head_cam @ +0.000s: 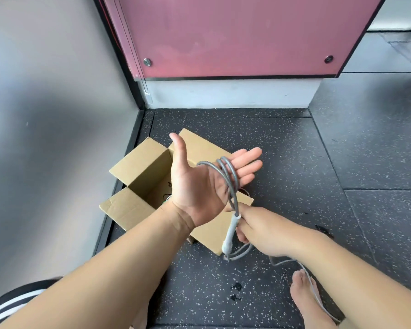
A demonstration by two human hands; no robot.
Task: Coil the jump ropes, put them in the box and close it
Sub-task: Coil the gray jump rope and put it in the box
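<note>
A: Room to move?
B: Box (pixel 140 167) sits on the speckled floor (pixel 294 162) in a corner. Its left flaps are near the grey wall (pixel 45 115), with the pink panel (pixel 235 36) behind. Floor to the right is open
A: Anything in the way?
B: Bare foot (pixel 306 295) lower right, rope slack trails across it. Left hand (pixel 199 186) is held palm up over the box, hiding much of the inside
A: Hands?
B: Left is flat, fingers (pixel 247 160) straight, thumb up, grey jump rope (pixel 228 176) looped a few turns round them. Right hand (pixel 259 229) has its fingers curled, pinching the rope at the top of its white handle (pixel 230 230), which hangs by the near-right flap
A: Box contents?
B: Flaps open; a bit of green inside by the left wrist, cannot tell what
</note>
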